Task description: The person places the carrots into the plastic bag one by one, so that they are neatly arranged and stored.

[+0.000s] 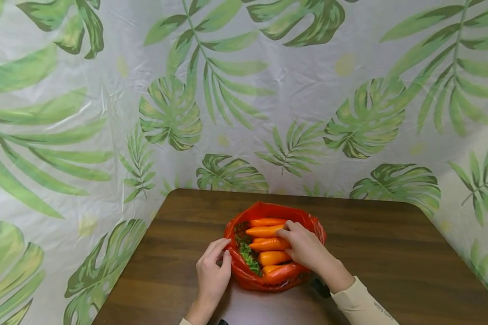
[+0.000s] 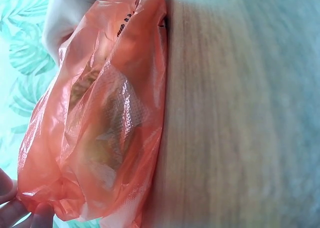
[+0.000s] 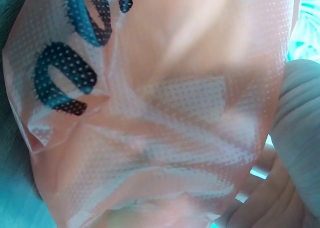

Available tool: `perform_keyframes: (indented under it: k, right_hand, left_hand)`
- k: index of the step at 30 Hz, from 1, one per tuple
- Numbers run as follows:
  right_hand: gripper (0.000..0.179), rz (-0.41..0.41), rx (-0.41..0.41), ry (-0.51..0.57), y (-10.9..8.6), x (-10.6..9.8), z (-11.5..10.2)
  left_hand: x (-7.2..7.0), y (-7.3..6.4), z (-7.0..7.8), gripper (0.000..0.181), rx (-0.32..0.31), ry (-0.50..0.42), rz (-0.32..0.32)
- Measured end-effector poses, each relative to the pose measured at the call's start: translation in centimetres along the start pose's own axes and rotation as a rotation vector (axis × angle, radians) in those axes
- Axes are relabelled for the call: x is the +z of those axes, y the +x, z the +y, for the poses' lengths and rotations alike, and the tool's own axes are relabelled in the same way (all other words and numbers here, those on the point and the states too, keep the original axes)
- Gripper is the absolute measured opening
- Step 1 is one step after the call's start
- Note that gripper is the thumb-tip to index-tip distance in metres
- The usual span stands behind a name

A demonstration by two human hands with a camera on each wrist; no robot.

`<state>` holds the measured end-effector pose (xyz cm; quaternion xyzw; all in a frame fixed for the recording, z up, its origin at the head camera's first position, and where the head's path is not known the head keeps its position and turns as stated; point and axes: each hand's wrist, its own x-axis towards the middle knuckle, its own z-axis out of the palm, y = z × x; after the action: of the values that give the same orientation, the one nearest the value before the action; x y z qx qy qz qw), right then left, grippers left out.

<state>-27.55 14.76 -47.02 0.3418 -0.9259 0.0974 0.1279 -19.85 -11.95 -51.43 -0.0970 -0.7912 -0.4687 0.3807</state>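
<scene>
A red plastic bag [image 1: 244,280] stands with its mouth spread wide. Inside lie several orange carrots [image 1: 273,258] side by side, with curly green leaves [image 1: 249,259] along their left ends. My left hand [image 1: 212,271] pinches the bag's left rim; the left wrist view shows the thumb and fingers [image 2: 42,215] at the gathered plastic. From the right, my right hand [image 1: 307,246] reaches over the rim, its bent fingers gripping the thick end of an upper carrot [image 1: 262,231]. In the right wrist view the bag's printed side [image 3: 165,138] hides most of this hand's grasp.
The bag stands on a dark brown wooden table [image 1: 390,253] with rounded far corners. Behind the table hangs a pale sheet [image 1: 301,90] printed with green leaves, which also runs along both sides. A dark wrist strap [image 1: 320,288] shows below my right wrist.
</scene>
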Motion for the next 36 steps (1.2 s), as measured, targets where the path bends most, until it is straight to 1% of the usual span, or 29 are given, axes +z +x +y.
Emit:
perform_keyframes:
  k: [4, 11, 14, 21, 25, 29, 33, 36]
  right_hand:
    - [0.046, 0.002, -0.003, 0.003, -0.2, -0.1, 0.1]
    - [0.044, 0.007, -0.011, 0.003, -0.5, -0.3, 0.1]
    - [0.042, 0.011, -0.005, 0.021, -0.8, -0.4, 0.1]
    - [0.039, 0.051, -0.001, 0.056, -1.4, -1.3, -0.2]
    - [0.037, 0.073, 0.003, 0.056, -1.6, -1.8, -0.4]
    - [0.038, 0.105, -0.015, 0.050, -1.8, -2.6, -0.6]
    - [0.039, 0.138, -0.031, 0.055, -2.0, -3.7, -0.9]
    - [0.039, 0.157, -0.019, 0.050, -2.3, -4.3, -1.0]
  left_hand:
    - [0.1, 0.0, 0.0, 0.029, 0.001, -0.003, 0.001]
    - [0.3, -0.1, 0.0, 0.031, 0.045, 0.003, 0.023]
    - [0.3, -0.3, 0.0, 0.031, 0.040, -0.005, 0.022]
    - [0.4, -0.6, 0.1, 0.030, -0.012, -0.013, 0.004]
    - [0.4, -0.5, 0.1, 0.030, -0.016, -0.017, 0.004]
    - [0.2, -0.5, 0.2, 0.032, -0.023, -0.038, 0.001]
    - [-0.2, -0.1, 0.3, 0.033, -0.009, -0.065, 0.021]
    - [-0.6, 0.5, 0.2, 0.034, 0.002, -0.065, 0.053]
